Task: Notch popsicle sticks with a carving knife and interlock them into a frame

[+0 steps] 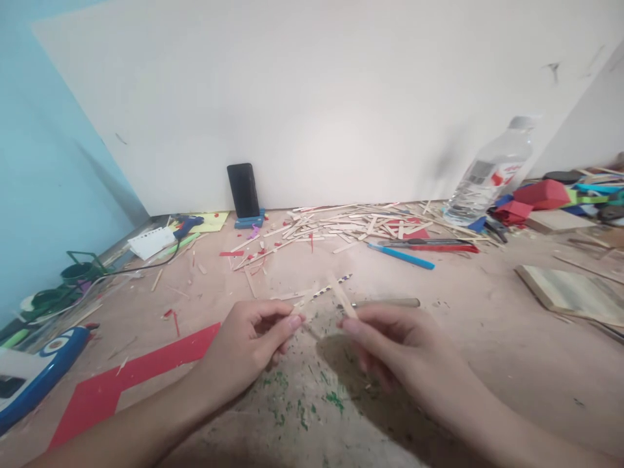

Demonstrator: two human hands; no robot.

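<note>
My left hand (260, 335) is closed, pinching a pale wooden craft stick (305, 299) between thumb and fingers. Between the thumb and fingers of my right hand (390, 338) is another craft stick (342, 296), tilted up and to the left. The far ends of the two sticks come near each other and are slightly blurred; I cannot tell whether they touch. Just beyond them shows a dotted pencil (336, 285), partly hidden by the left stick. Behind my right hand a slim brownish tool (390, 302) lies on the table, its near side partly covered.
A heap of craft sticks (351, 224) lies along the wall. Beside it are a propped black phone (243, 190), a blue pen (402, 256) and a plastic bottle (492, 172). Red paper (141, 367) and a corded glue gun (188, 225) are left, a wood block (575, 292) right.
</note>
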